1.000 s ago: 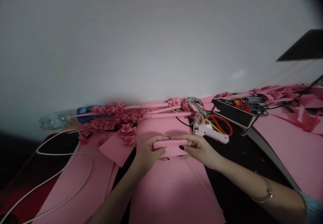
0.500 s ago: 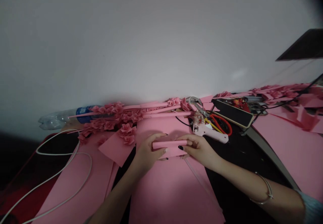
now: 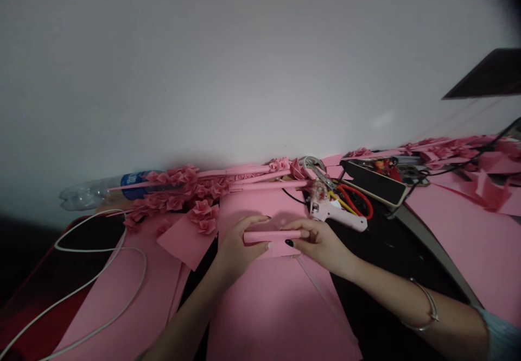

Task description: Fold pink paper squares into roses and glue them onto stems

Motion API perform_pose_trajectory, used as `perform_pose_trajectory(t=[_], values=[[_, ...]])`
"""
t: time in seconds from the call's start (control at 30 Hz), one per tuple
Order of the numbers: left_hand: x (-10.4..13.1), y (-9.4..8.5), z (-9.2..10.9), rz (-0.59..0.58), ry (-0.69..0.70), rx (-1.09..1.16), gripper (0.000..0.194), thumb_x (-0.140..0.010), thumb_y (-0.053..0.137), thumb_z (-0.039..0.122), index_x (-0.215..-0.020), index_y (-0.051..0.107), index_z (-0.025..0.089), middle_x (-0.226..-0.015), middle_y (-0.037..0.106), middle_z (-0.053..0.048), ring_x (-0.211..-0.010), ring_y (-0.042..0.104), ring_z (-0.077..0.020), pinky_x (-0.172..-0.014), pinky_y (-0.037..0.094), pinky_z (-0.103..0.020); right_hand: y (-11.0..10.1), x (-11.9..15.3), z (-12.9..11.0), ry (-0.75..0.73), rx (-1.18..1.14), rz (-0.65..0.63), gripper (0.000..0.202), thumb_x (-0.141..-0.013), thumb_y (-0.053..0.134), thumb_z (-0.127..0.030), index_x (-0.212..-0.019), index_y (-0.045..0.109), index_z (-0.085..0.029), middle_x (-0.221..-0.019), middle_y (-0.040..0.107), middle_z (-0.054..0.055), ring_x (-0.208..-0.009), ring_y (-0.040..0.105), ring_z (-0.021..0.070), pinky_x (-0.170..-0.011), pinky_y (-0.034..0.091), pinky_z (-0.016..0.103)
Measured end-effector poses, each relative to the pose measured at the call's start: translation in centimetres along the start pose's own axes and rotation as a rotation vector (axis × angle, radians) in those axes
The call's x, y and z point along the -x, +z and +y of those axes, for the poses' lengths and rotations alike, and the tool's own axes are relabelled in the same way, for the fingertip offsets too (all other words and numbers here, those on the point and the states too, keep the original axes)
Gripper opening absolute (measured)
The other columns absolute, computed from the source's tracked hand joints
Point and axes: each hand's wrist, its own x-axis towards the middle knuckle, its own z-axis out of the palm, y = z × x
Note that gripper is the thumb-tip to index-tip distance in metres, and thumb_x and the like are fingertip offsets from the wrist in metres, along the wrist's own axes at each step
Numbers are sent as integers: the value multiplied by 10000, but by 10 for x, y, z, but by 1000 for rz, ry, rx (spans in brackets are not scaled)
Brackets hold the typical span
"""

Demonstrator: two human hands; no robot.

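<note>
Between my two hands is a small pink piece of paper (image 3: 277,247) with a rolled or folded upper edge. My left hand (image 3: 240,247) grips its left end, thumb in front and fingers behind. At the right end my right hand (image 3: 317,241) pinches it, the dark-nailed thumb pressed on the front. Both hands are just above a large pink paper sheet (image 3: 260,312). Folded pink paper flowers (image 3: 203,214) lie left of my left hand, on a smaller pink square. A pale pink glue gun (image 3: 340,214) rests beyond my right hand.
A clear plastic bottle (image 3: 87,194) lies at the back left, with a looped white cable (image 3: 103,249) before it. Red-handled pliers (image 3: 358,198), a phone (image 3: 374,183) and paper flower stems line the wall. More pink paper (image 3: 472,241) lies at the right.
Both hands keep hold of the paper. Its rolled edge sits slightly lower, and the left fingertip that showed beneath it is no longer visible. The view has shifted a little.
</note>
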Motion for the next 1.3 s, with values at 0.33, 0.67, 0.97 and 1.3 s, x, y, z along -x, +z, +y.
perform_pose_trajectory(t=[0.33, 0.67, 0.97, 1.3], values=[[7, 5, -3, -191, 59, 39, 517, -627, 713, 134, -1127, 625, 230, -1205, 655, -74, -1089, 606, -284, -858, 529, -341, 1, 8, -8, -36, 293, -152, 96, -787, 615, -229, -732, 630, -152, -582, 494, -40, -515, 405, 85, -479, 302, 198], [14, 6, 1, -308, 125, 4, 511, -675, 654, 118, -1165, 607, 254, -1175, 657, -44, -1071, 609, -267, -874, 508, -321, 4, 11, -10, -96, 382, -258, 168, -847, 555, -208, -687, 549, -157, -603, 453, -47, -548, 381, 86, -505, 298, 200], [16, 10, 0, -357, 133, 55, 551, -679, 637, 93, -1198, 587, 272, -1227, 634, -40, -1088, 607, -265, -922, 494, -331, 3, 12, -10, -130, 365, -284, 218, -877, 522, -219, -667, 505, -164, -590, 411, -57, -537, 344, 81, -506, 280, 201], [11, 7, -1, -342, 168, 41, 512, -662, 677, 87, -1146, 592, 230, -1195, 644, -54, -1111, 596, -251, -932, 493, -351, 0, 10, -4, -120, 337, -210, 456, -866, 596, -359, -544, 323, -185, -513, 250, -91, -488, 230, 61, -459, 194, 203]])
